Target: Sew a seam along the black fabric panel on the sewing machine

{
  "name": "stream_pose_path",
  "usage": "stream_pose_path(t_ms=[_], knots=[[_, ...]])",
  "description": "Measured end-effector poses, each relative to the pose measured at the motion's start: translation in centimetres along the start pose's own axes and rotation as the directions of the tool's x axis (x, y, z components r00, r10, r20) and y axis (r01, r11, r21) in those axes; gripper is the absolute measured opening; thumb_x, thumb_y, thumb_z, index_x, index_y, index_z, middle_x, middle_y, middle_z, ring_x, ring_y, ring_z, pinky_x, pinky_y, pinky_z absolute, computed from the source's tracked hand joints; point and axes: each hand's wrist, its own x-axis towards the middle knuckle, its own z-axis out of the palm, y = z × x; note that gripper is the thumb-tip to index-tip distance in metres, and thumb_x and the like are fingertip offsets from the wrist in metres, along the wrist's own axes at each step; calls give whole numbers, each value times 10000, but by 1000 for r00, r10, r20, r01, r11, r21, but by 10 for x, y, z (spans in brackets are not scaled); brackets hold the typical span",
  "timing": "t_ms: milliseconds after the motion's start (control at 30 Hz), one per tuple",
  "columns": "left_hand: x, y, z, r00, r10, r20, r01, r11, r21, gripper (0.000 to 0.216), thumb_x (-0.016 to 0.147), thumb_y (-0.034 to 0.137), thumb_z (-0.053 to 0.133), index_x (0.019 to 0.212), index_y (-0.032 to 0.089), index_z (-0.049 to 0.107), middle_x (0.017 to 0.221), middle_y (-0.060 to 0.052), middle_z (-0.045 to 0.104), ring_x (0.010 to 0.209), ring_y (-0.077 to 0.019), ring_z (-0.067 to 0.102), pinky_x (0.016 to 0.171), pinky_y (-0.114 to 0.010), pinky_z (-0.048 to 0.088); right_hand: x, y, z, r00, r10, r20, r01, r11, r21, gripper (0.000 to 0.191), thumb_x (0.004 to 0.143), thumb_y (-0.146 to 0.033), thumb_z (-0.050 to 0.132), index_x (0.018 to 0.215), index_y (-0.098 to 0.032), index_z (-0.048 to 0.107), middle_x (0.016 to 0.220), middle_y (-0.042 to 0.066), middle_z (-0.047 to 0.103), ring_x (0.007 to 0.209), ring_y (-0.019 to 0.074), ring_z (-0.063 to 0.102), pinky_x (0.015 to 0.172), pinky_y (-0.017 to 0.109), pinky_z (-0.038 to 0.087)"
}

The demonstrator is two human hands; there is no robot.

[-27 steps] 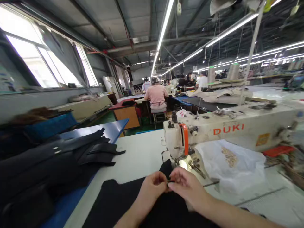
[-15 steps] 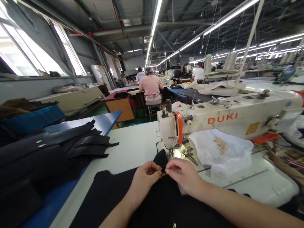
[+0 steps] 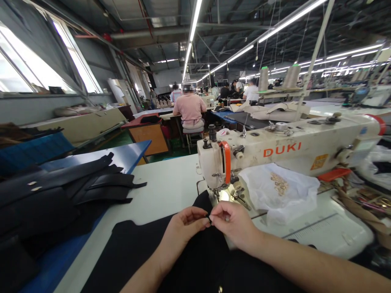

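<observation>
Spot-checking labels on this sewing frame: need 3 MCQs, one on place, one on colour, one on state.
1. Where does the white plastic bag of small gold pieces lie?
A. under the cream sewing machine's arm
B. on the blue side table
C. on the dark cut-piece stack

2. What colour is the machine's lettering?
A. blue
B. orange-red
C. black

3. What are the left hand and right hand doing?
A. resting flat and apart
B. fingertips pinched together on something small over the black fabric
C. lifting the fabric overhead

Answers: 1 A, the bag sits beneath the arm; 2 B, the letters read orange-red; 3 B, the fingertips meet near the needle.
</observation>
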Motion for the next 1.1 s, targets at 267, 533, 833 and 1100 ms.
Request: stream_pose_path(t_ms=[267, 533, 833, 1100], knots=[[1, -6, 0, 996, 89, -31, -87, 994, 59, 187, 632, 306, 744, 727, 169, 661, 692, -10, 703, 685, -141, 632, 698, -236, 479, -3, -3, -1, 999, -22, 30, 22, 1000, -15, 84, 751, -204, 578, 690, -168, 623, 672, 15, 657, 620, 127, 602, 597, 226, 459], [-3, 0, 4, 988, 134, -76, -127, 988, 92, 189, 620, 315, 733, 700, 164, 652, 663, -4, 685, 654, -143, 624, 677, -237, 486, -2, -1, -2, 989, 119, 91, -139, 957, 254, 117, 704, -211, 634, 818, -184, 623, 721, -8, 684, 675, 135, 656, 661, 238, 506], [-4, -3, 4, 984, 157, -82, -144, 978, 150, 181, 647, 330, 721, 716, 175, 659, 686, -9, 686, 668, -165, 633, 684, -260, 495, 0, 3, -1, 982, 133, 133, -162, 958, 238, 63, 732, -219, 621, 776, -175, 627, 670, -14, 655, 647, 130, 636, 640, 235, 486], [-5, 3, -7, 996, 66, 61, -77, 975, 210, 195, 669, 286, 711, 819, 170, 663, 721, -19, 703, 701, -165, 641, 705, -268, 486, -3, -8, -9, 979, 41, 198, -30, 998, -59, 83, 794, -155, 550, 721, -173, 586, 599, -35, 565, 573, 100, 541, 556, 200, 401]])
